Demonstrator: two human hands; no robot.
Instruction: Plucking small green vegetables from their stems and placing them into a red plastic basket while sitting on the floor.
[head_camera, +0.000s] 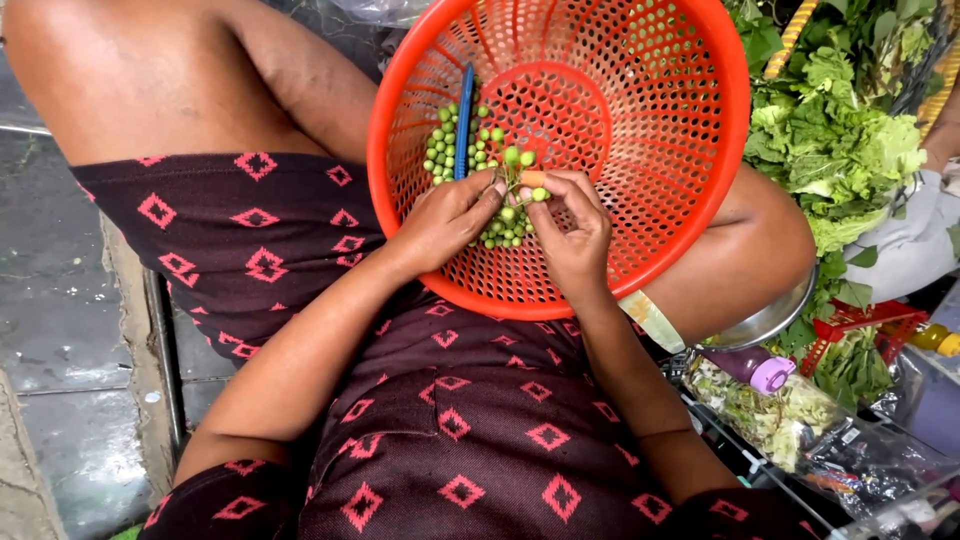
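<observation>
STEP: plucking small green berries (512, 196) off a stalked cluster, by my reading | HANDS: left hand (446, 218) and right hand (574, 228) both pinch the cluster, fingers narrow | WHERE: inside the orange basket (700, 150) on the lap; loose berries and a blue knife (464, 130) lie there too | NEXT: likely a fingertip twist; leafy greens (840, 150) beside the basket

Clear bag of greens (775, 415), perhaps shredded, lower right

Head view, steeply down, close
</observation>
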